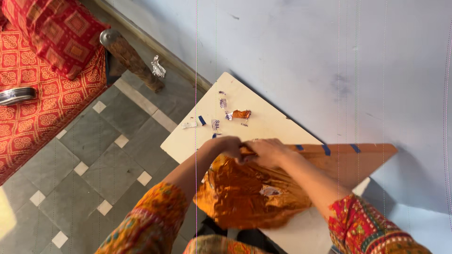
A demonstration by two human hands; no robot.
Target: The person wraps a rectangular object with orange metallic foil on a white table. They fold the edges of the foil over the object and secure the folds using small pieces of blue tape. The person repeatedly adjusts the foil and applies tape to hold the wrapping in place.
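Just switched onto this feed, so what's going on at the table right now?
A person in patterned orange-red sleeves is working with both hands at a pale table set against the wall. The left hand and right hand meet at the top edge of a crinkled orange foil sheet, pinching it where it lies against a brown board marked with blue tape strips. Small torn scraps of foil and paper lie farther up the table. A bed with a red patterned cover stands at the left.
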